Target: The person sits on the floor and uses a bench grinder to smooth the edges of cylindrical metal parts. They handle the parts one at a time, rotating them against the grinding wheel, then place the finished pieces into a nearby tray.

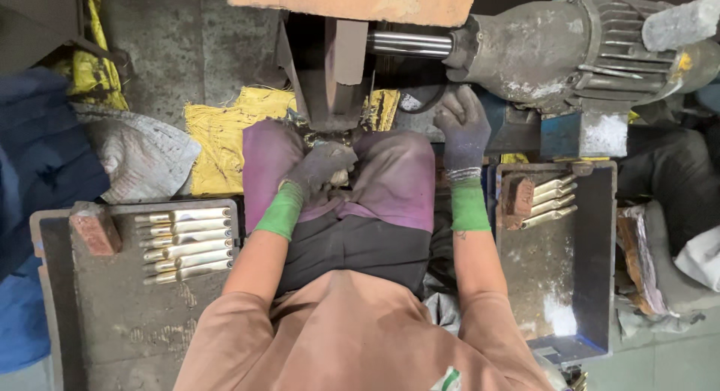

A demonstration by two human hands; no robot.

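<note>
My left hand (pixel 321 166), in a dark glove with a green cuff, is closed around a small pale piece held low against the brown grinding wheel (pixel 339 76). My right hand (pixel 463 128), gloved the same way, rests with fingers spread on the dark base beside the wheel, under the steel shaft (pixel 409 44). It holds nothing that I can see. A grey motor (pixel 562 53) drives the shaft from the right. I sit with my knees under the wheel.
A metal tray (pixel 90 301) at my left carries several shiny metal pieces (pixel 187 245) in a row and a brick (pixel 95 228). Another tray (pixel 592 271) at my right has a few similar pieces (pixel 551 202) and a brick (pixel 516 197). Yellow sacking (pixel 217 143) lies behind my left knee.
</note>
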